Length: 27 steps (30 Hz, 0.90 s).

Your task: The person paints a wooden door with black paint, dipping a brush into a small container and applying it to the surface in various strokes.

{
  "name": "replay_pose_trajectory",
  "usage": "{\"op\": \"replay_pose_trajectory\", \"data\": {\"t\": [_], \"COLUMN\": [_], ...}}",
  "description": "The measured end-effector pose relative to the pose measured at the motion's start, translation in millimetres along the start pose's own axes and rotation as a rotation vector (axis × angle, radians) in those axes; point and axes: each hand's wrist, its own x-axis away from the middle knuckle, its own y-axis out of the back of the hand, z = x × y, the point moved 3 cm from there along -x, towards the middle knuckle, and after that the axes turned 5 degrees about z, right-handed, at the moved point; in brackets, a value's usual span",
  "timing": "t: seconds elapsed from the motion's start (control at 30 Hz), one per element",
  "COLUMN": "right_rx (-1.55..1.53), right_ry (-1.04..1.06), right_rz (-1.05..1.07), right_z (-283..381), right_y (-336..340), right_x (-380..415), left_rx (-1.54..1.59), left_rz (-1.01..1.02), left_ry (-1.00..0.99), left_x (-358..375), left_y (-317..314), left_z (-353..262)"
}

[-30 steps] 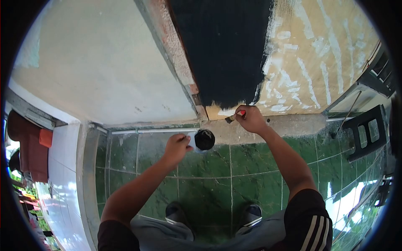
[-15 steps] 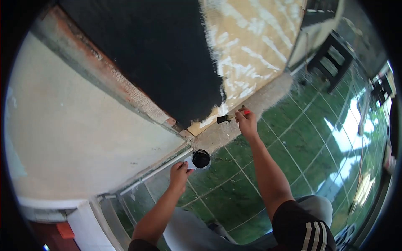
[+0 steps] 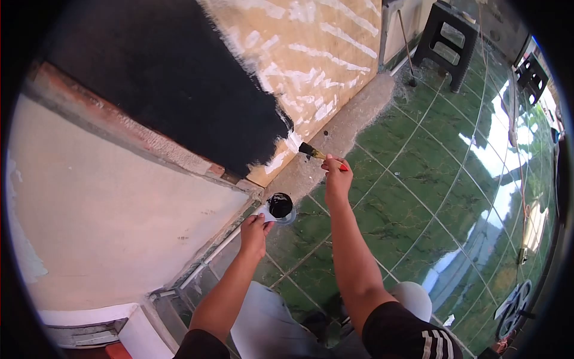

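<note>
My right hand (image 3: 338, 173) is closed round the handle of a paintbrush (image 3: 317, 154). The brush's dark bristles point left, close to the lower edge of a wooden panel (image 3: 335, 66). That panel is black on its left part, bare wood with white streaks on its right. In my left hand (image 3: 255, 230) is the pale handle of a cup of black paint (image 3: 280, 206), held lower left of the brush, above the floor by the wall corner.
A dark plastic stool (image 3: 448, 45) stands on the green tiled floor (image 3: 412, 173) at the upper right. A thin stick (image 3: 405, 45) leans beside it. A pale wall (image 3: 107, 203) fills the left. A coiled hose-like object (image 3: 512, 308) lies lower right.
The view has shifted, with the panel and both hands now further left. In my right hand the brush has tilted, its handle end now pointing down to the right.
</note>
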Motion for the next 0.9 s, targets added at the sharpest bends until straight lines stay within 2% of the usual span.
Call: {"op": "replay_pose_trajectory", "data": {"t": [0.07,0.23,0.37,0.57,0.67,0.9], "right_rx": [-0.034,-0.074,-0.127,-0.255,-0.413,-0.316], "right_ry": [-0.011,-0.056,-0.064,-0.018,-0.029,0.135], "right_rz": [-0.056,-0.181,-0.158,-0.141,-0.178,-0.268], "right_z": [-5.0,-26.6,-43.3,-78.1,-85.1,-75.0], "right_y": [5.4,9.7,6.0,-19.1,-38.3,-26.6], "right_x": [-4.4,-14.7,-10.6,2.4,4.4,12.1], "left_rx": [-0.018,-0.031,-0.011,-0.077,-0.098,0.018], "left_rz": [0.025,-0.071,-0.077,-0.038,-0.005,0.039], "left_ry": [0.017,0.039,0.062,0.102,0.126,0.159], "left_x": [1.6,43.9,63.7,75.6,67.3,55.3], "left_y": [-6.5,-22.6,-9.2,45.3,67.4,92.5], "left_z": [-7.1,-39.9,-58.8,-51.5,-39.9,-13.9]}}
